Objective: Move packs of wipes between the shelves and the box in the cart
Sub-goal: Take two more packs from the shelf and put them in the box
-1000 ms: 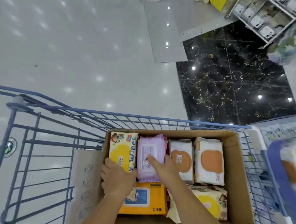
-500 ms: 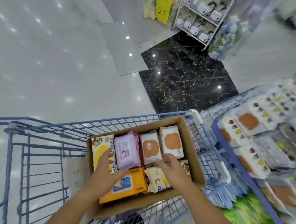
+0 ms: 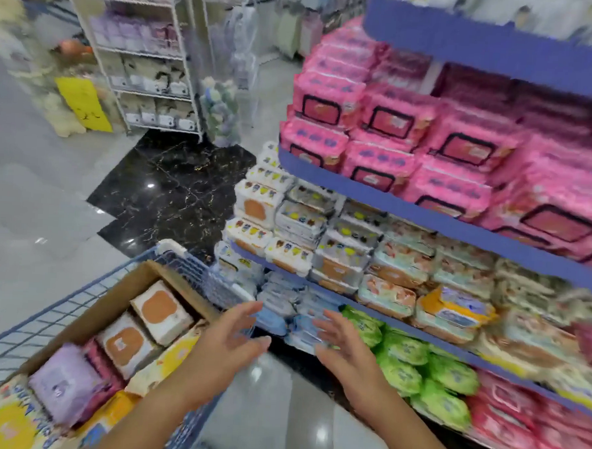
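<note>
The cardboard box (image 3: 120,285) sits in the blue wire cart (image 3: 60,315) at lower left. It holds white packs with orange lids (image 3: 161,311), a purple pack (image 3: 63,383) and yellow packs (image 3: 6,425). My left hand (image 3: 230,337) hangs over the box's right edge, fingers spread and holding nothing. My right hand (image 3: 343,350) is stretched out empty toward the light blue packs (image 3: 303,314) on the low shelf. Blue-edged shelves (image 3: 425,214) at right carry pink, white, green and red packs of wipes.
A white wire rack (image 3: 152,62) of small goods stands at the back left, beside a yellow sign (image 3: 84,108). Glossy grey floor with a black marble patch (image 3: 173,190) lies between that rack and the cart. Green packs (image 3: 427,372) fill the bottom shelf near my right hand.
Both hands have left the box with nothing in them and swung right toward the shelves. My view has turned from the cart to the shelving.
</note>
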Demonstrator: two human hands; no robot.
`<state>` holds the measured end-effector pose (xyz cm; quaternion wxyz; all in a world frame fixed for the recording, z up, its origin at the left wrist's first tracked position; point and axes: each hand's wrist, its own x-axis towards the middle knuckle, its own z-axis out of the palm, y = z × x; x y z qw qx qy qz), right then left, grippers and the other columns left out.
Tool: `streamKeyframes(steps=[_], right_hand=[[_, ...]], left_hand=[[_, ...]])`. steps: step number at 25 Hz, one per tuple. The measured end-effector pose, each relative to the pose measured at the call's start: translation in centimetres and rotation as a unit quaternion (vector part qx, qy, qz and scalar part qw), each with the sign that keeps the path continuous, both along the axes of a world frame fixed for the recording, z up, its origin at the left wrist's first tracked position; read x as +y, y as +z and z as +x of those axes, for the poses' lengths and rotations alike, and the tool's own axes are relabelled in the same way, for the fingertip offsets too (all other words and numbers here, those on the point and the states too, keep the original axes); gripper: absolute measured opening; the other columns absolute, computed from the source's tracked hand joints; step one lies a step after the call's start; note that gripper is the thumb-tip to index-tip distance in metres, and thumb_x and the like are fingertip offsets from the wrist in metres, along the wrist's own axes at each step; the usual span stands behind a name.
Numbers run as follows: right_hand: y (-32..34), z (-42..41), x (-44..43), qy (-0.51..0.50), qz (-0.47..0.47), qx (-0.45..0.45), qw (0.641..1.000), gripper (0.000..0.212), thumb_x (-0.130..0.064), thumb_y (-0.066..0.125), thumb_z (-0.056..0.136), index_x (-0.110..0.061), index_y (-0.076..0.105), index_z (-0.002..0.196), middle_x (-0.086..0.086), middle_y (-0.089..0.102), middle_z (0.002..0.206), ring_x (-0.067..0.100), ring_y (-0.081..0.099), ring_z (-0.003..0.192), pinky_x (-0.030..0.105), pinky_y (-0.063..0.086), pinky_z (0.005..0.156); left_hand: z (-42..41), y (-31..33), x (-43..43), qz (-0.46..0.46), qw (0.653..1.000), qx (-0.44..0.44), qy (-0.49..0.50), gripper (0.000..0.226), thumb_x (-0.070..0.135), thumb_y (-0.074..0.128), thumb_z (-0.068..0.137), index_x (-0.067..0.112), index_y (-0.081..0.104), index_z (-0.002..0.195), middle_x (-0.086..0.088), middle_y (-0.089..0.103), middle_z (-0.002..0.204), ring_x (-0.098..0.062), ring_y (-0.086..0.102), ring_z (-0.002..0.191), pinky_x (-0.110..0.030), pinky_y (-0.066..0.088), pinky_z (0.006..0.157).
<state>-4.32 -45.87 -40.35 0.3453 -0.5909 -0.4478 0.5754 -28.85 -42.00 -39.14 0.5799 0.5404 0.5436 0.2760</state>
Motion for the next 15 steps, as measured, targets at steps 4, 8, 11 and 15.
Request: streamKeyframes(steps=[4, 8, 11, 15], right_hand=[[2.4, 14.7, -6.3, -0.135, 0.039, 0.004, 0.99, 0.081, -0.076, 0.069, 0.065, -0.049, 0.041, 0.136, -0.024, 0.053, 0.14, -0.007, 0.047, 0.132, 0.024, 0.043, 0.106], [3.4, 26.4, -11.4, -0.253, 0.043, 0.021, 0.966, 0.063, -0.066, 0.07, 0.08, -0.053, 0.041, 0.135, -0.031, 0.047, 0.142, -0.006, 0.041, 0.138, 0.014, 0.039, 0.103], [3.7, 33.5, -13.6, -0.32, 0.046, 0.025, 0.946, 0.08, -0.074, 0.07, 0.072, -0.047, 0.04, 0.141, -0.028, 0.044, 0.148, -0.004, 0.037, 0.141, 0.013, 0.041, 0.103], [3.0, 42.0, -15.3, -0.391, 0.037, 0.015, 0.919, 0.111, -0.088, 0.07, 0.055, -0.042, 0.037, 0.151, -0.021, 0.042, 0.154, 0.001, 0.037, 0.143, 0.034, 0.036, 0.117]], left_hand=[[17.0, 2.5, -0.2, 0.022, 0.994, -0.034, -0.103, 0.052, 0.042, 0.077, 0.08, 0.036, 0.062, 0.13, 0.016, 0.064, 0.134, 0.002, 0.058, 0.126, -0.012, 0.051, 0.087], [31.5, 4.2, -0.5, 0.01, 0.978, -0.063, -0.197, 0.061, 0.049, 0.082, 0.079, 0.034, 0.057, 0.134, 0.018, 0.06, 0.139, 0.002, 0.055, 0.127, -0.026, 0.047, 0.102], [40.4, 3.9, 0.0, -0.001, 0.965, -0.052, -0.256, 0.096, 0.082, 0.079, 0.053, 0.042, 0.053, 0.136, 0.022, 0.053, 0.144, 0.004, 0.05, 0.13, -0.032, 0.041, 0.106], [51.7, 1.9, 0.7, -0.027, 0.945, -0.026, -0.326, 0.053, 0.041, 0.064, 0.095, 0.036, 0.048, 0.146, 0.02, 0.048, 0.148, -0.003, 0.048, 0.133, -0.029, 0.038, 0.101]])
